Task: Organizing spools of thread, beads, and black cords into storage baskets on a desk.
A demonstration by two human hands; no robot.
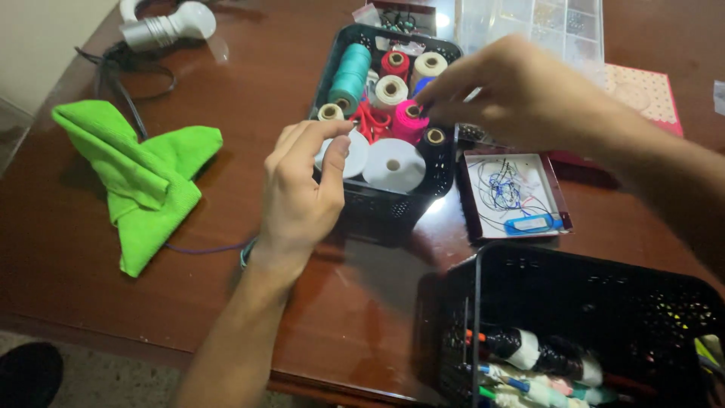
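Both hands over thread basket (445,162): left hand (302,185) half-curled, right hand (521,91) pinching.

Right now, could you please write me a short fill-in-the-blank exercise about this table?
1. The cloth left of the basket is ____.
2. The right hand reaches the ____ spool.
3. The left hand rests against the basket's ____ wall.
4. The longest spool is ____.

Missing: green; pink; front; teal
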